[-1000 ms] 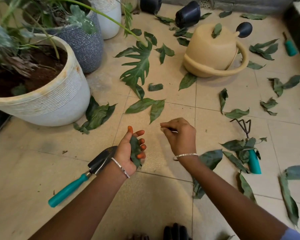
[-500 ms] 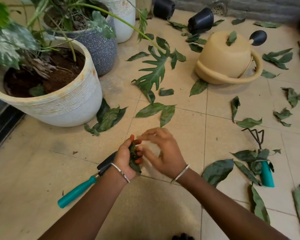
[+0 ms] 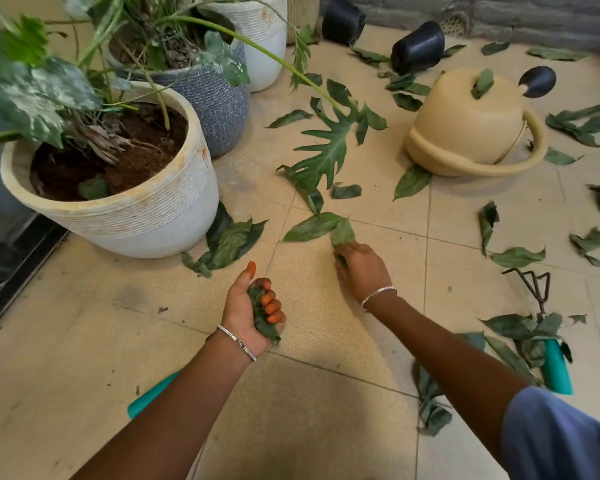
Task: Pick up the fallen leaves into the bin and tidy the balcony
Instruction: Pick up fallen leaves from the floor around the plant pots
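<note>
Several green fallen leaves lie scattered over the beige tiled floor. My left hand (image 3: 253, 308) grips a crumpled bunch of leaves (image 3: 262, 318) in its fist, thumb up. My right hand (image 3: 361, 271) reaches forward and pinches the near end of a leaf (image 3: 342, 232) that lies on the floor beside a longer leaf (image 3: 310, 227). A pile of leaves (image 3: 227, 242) rests against the big white pot. No bin is in view.
A large white pot (image 3: 125, 216), a grey pot (image 3: 219, 112) and another white pot (image 3: 260, 60) stand left. A tipped beige watering can (image 3: 465, 126) and two fallen black pots (image 3: 418, 46) lie beyond. A teal-handled rake (image 3: 551, 358) lies right; a teal trowel handle (image 3: 151, 398) shows under my left arm.
My right hand left the left hand, reached forward and took hold of a leaf on the floor. The left hand closed tighter on its bunch.
</note>
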